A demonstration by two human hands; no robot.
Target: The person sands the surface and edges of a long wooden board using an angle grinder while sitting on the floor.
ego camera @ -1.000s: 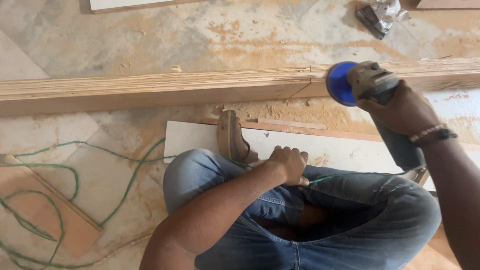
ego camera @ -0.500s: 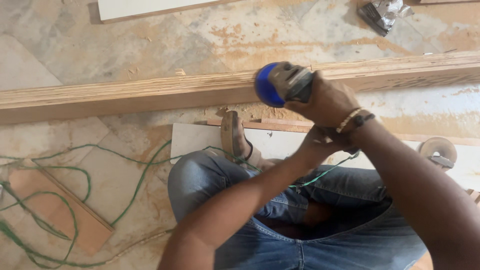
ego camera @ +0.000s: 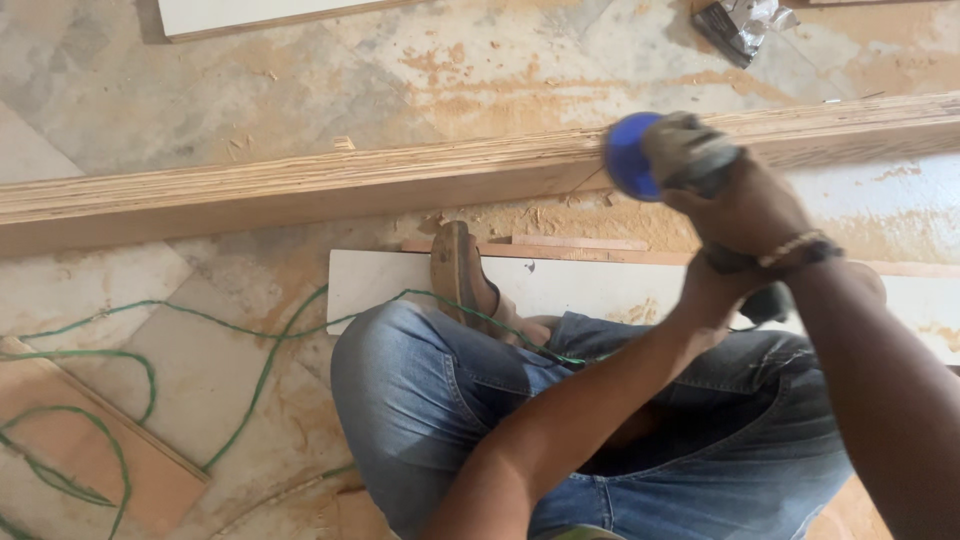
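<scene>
While the right hand (ego camera: 745,205) wraps its fingers (ego camera: 700,200) tight around the grey body of a power sander (ego camera: 665,155), the tool's blue disc (ego camera: 628,157) sits just left of those fingers, pressed against the side of a long wooden beam (ego camera: 300,190) that runs across the floor (ego camera: 480,70) — the beam stretches well past the fingers on both sides. The left hand (ego camera: 715,295) comes up from below and meets the right wrist, right under a beaded bracelet (ego camera: 790,248); its own fingers are hidden behind that wrist, so I cannot tell whether they grip it or only rest there. The disc looks blurred, perhaps spinning. Below the fingers lie the person's folded legs in blue jeans (ego camera: 450,400), one foot in a brown sandal (ego camera: 455,270) resting on a white board (ego camera: 600,285). A green cable (ego camera: 250,390) loops across the sawdust-strewn floor far to the left of the fingers, over a flat piece of plywood (ego camera: 90,450). Up and to the right of the fingers, beyond the beam, sits a crumpled silvery object (ego camera: 740,25) — too small to name
</scene>
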